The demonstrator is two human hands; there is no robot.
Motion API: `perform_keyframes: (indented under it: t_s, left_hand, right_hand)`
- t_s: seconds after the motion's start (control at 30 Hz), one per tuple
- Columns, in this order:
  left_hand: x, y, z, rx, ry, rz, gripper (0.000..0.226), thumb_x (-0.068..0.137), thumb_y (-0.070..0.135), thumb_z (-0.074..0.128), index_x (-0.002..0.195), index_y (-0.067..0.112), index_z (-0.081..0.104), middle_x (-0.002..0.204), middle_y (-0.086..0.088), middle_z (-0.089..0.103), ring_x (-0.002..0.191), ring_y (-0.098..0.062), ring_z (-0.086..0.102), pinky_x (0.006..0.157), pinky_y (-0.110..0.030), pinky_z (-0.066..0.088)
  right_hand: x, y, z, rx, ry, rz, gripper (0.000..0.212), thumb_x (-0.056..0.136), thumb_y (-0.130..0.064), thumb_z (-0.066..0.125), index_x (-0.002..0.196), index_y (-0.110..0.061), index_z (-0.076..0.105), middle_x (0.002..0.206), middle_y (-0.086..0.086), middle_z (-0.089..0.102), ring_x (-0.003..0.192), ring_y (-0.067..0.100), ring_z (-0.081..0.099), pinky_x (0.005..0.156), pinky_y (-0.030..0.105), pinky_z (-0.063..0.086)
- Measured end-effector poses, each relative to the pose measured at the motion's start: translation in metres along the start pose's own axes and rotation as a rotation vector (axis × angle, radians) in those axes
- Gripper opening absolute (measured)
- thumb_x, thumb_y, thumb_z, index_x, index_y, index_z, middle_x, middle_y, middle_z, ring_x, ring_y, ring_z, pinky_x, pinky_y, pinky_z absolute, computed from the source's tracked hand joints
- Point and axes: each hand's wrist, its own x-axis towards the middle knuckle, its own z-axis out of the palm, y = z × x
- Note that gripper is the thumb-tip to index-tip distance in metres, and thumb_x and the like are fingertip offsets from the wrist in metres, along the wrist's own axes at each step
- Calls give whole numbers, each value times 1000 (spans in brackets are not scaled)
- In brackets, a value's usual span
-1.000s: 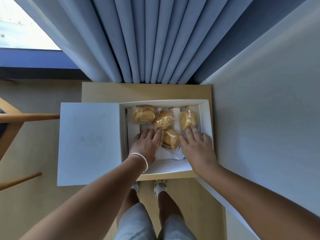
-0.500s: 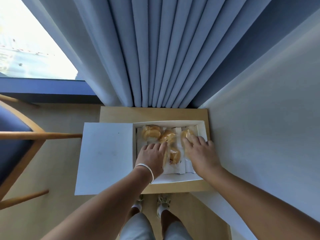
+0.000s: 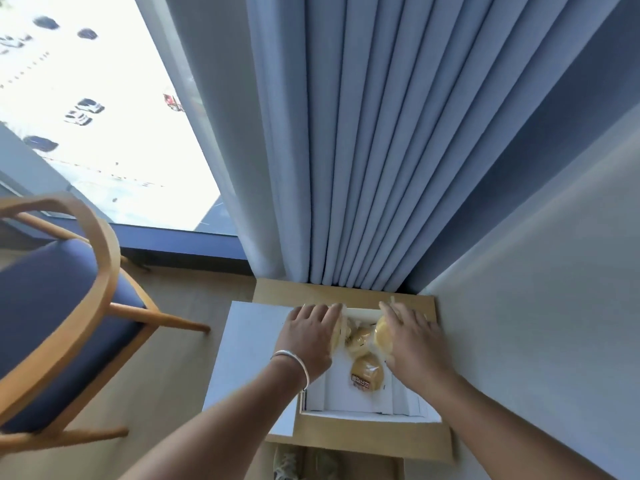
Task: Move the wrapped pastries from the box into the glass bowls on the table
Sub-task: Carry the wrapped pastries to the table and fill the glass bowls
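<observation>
A white box (image 3: 349, 405) lies open on a small wooden table (image 3: 367, 438), its lid (image 3: 249, 344) folded out to the left. Wrapped golden pastries lie inside. One pastry (image 3: 367, 374) rests alone in the near part, and another (image 3: 358, 336) sits between my hands. My left hand (image 3: 310, 336), with a silver bangle on the wrist, is closed over a pastry (image 3: 337, 336) at the far left of the box. My right hand (image 3: 414, 337) grips a pastry (image 3: 382, 336) at the far right. No glass bowl is in view.
A wooden chair with a blue seat (image 3: 52, 306) stands to the left. Blue-grey curtains (image 3: 363, 168) hang right behind the table, and a pale wall (image 3: 536, 306) runs along its right side. A window (image 3: 86, 116) is at the upper left.
Both hands have slid toward the far end of the box and closed over pastries there. The view has tilted up, showing more curtain, window and chair.
</observation>
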Motion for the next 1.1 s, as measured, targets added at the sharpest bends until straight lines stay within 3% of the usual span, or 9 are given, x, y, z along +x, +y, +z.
perform_keyframes:
  t_s: [0.13, 0.33, 0.53, 0.77, 1.1]
  left_hand:
    - [-15, -17, -31, 36, 53, -81, 82, 76, 28, 62, 145, 24, 16, 136, 2, 44, 126, -22, 38, 112, -35, 22]
    - [-51, -43, -73, 97, 148, -243, 81, 78, 31, 62, 144, 25, 16, 138, 3, 43, 128, -22, 37, 113, -36, 19]
    - [-104, -75, -107, 142, 206, -454, 78, 81, 34, 61, 143, 28, 15, 138, 3, 43, 127, -21, 38, 112, -37, 24]
    - [-194, -118, -135, 207, 260, -685, 83, 77, 50, 64, 142, 28, 16, 135, 3, 44, 126, -20, 38, 111, -38, 24]
    - [-346, -179, -146, 262, 265, -1010, 87, 75, 48, 63, 143, 25, 14, 136, -1, 42, 127, -22, 36, 110, -36, 20]
  right_hand:
    - [12, -23, -28, 23, 60, -91, 91, 84, -25, 66, 153, -25, 7, 157, -1, 18, 140, 20, 25, 107, 35, 33]
    - [23, -68, -59, 8, 137, -259, 89, 85, -31, 67, 153, -28, 8, 155, -2, 21, 140, 19, 24, 109, 37, 28]
    - [33, -127, -81, 21, 173, -432, 86, 84, -34, 65, 152, -29, 12, 155, -4, 24, 137, 18, 27, 104, 36, 32]
    - [23, -218, -94, -1, 182, -652, 83, 84, -31, 62, 151, -31, 12, 155, -6, 23, 138, 18, 27, 101, 35, 32]
    - [-25, -378, -100, -72, 209, -923, 89, 82, -29, 64, 152, -32, 9, 156, -2, 23, 139, 21, 26, 105, 38, 31]
